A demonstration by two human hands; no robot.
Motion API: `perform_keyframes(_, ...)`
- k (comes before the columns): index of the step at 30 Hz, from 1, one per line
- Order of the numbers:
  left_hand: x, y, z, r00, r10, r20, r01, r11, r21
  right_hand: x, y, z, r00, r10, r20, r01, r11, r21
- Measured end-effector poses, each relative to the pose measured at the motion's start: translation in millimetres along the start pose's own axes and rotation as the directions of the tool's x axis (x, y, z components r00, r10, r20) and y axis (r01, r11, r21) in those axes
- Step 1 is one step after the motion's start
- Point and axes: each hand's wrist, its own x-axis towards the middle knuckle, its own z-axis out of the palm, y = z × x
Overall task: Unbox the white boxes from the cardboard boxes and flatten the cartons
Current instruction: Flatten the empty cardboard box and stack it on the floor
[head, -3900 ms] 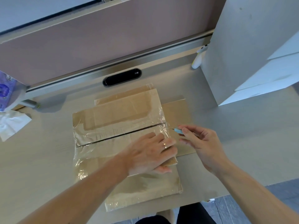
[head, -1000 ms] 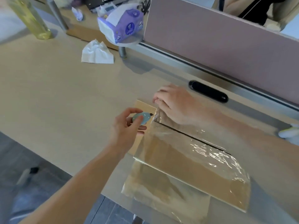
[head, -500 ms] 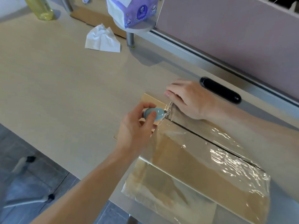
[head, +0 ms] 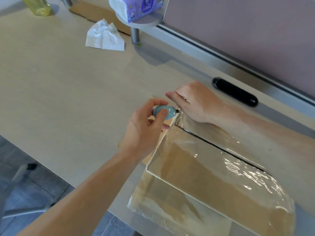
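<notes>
My left hand (head: 144, 132) pinches the blue cutter (head: 166, 111), tip at the carton (head: 213, 181) and its left end. Just beyond, my right hand (head: 196, 103) curls over that end. The seam (head: 221, 148) runs off rightward across the desk (head: 68, 82).

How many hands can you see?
2. The left hand pinches a small blue cutter; the right hand grips the far corner of the plastic-wrapped brown cardboard carton.
</notes>
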Motion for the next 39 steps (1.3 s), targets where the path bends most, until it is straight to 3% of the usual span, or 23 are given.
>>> perform_keyframes(6,7.1,-0.1,-3.9,0.999,0.047,0.004,-0.048,0.999,0.005,0.8,-0.6,0.0,0.997,0.076,0.020,-0.077,0.997,0.021)
perform_keyframes(18,35.3,-4.8,-17.3,0.956,0.124,0.267,-0.158,0.981,0.110,1.3,-2.9,-1.6,0.998,0.059,-0.021,-0.058,0.997,0.045)
perform_keyframes(28,45.2,-8.1,-20.7,0.895,0.271,0.354,-0.332,0.935,0.124,2.6,0.5,1.0,0.996,0.079,-0.035,-0.076,0.994,0.078)
perform_keyframes(39,44.0,-17.1,-13.2,0.913,0.233,0.335,-0.242,0.970,-0.017,1.2,-2.1,-1.8,0.996,0.077,-0.037,-0.074,0.995,0.066)
